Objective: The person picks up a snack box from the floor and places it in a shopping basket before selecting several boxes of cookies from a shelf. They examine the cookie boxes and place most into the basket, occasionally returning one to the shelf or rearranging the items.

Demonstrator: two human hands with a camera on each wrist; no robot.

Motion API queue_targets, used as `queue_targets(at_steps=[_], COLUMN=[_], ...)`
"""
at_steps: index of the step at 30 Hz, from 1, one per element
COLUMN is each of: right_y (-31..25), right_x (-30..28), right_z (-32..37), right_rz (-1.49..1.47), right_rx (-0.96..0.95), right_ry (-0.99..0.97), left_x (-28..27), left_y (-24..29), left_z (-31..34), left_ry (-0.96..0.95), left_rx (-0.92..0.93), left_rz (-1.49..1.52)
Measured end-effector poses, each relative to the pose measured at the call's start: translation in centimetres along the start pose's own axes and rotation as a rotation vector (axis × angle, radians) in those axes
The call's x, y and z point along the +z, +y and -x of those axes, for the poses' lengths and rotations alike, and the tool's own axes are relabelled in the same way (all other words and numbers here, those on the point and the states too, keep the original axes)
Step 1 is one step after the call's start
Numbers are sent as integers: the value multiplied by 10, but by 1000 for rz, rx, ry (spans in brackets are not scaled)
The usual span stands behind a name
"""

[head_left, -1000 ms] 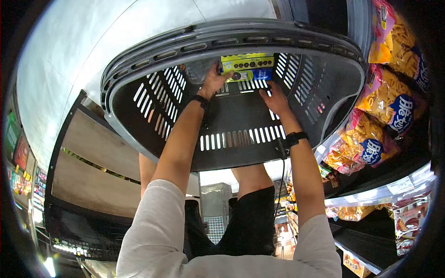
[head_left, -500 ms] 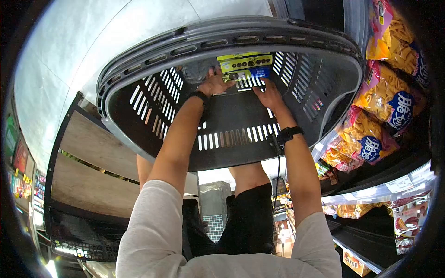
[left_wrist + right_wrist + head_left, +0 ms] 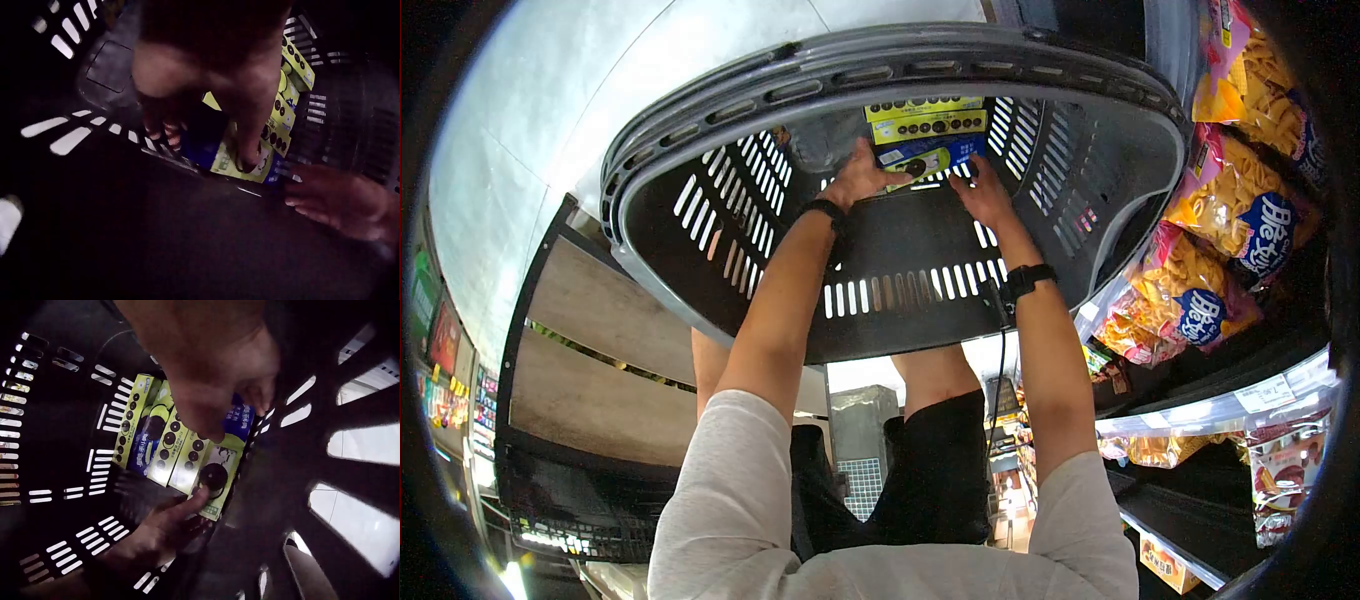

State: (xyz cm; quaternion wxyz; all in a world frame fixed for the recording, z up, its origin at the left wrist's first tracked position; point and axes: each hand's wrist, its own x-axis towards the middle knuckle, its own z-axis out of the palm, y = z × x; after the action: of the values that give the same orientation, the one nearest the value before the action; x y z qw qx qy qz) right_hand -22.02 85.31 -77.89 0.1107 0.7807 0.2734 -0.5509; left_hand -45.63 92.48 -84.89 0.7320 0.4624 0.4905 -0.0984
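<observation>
Inside a black slotted shopping basket (image 3: pixel 905 225), several yellow-green and blue cookie boxes (image 3: pixel 165 447) with dark round cookies printed on them are lined up against one wall. My left hand (image 3: pixel 862 180) grips the nearest cookie box (image 3: pixel 920 165) by its left end. Its thumb lies over the printed face, and most of its fingers are hidden behind the box. My right hand (image 3: pixel 982 195) is at the blue right end of this box, thumb and fingers spread apart around the corner. In the right wrist view, that hand (image 3: pixel 222 381) partly covers the boxes.
A clear plastic container (image 3: pixel 815 135) sits left of the boxes. Bagged snacks (image 3: pixel 1235 215) on store shelves (image 3: pixel 1270 395) stand close to the basket's right side. At left is a bench-like panel (image 3: pixel 610 345). A cable (image 3: pixel 994 390) hangs from my right wrist.
The nearest box has tilted, its right end higher, and more blue shows behind it. My right hand has moved against that end. The basket has shifted slightly up and left in view.
</observation>
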Motion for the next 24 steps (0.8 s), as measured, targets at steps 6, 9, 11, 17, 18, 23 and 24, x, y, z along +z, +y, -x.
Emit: queue_targets(at_steps=[6, 9, 11, 17, 18, 23, 24], right_y=[-4, -14, -28, -42, -43, -49, -53], right_x=[2, 4, -1, -1, -4, -34, -42], right_z=[2, 9, 12, 35, 36, 61, 71], right_rz=[33, 81, 71, 26, 1, -52, -43], right_rx=[-36, -107, -99, -121, -160, -194, -165], right_ry=[17, 7, -139, -19, -15, -81, -106], left_x=[4, 9, 9, 12, 8, -27, -34], left_y=[8, 16, 28, 41, 50, 124, 136], left_z=[13, 17, 20, 28, 32, 84, 93], left_ry=[-69, -35, -46, -33, -21, -119, -114], left_rx=[7, -83, -132, 84, 155, -94, -72], left_rz=[71, 191, 36, -9, -25, 377, 510])
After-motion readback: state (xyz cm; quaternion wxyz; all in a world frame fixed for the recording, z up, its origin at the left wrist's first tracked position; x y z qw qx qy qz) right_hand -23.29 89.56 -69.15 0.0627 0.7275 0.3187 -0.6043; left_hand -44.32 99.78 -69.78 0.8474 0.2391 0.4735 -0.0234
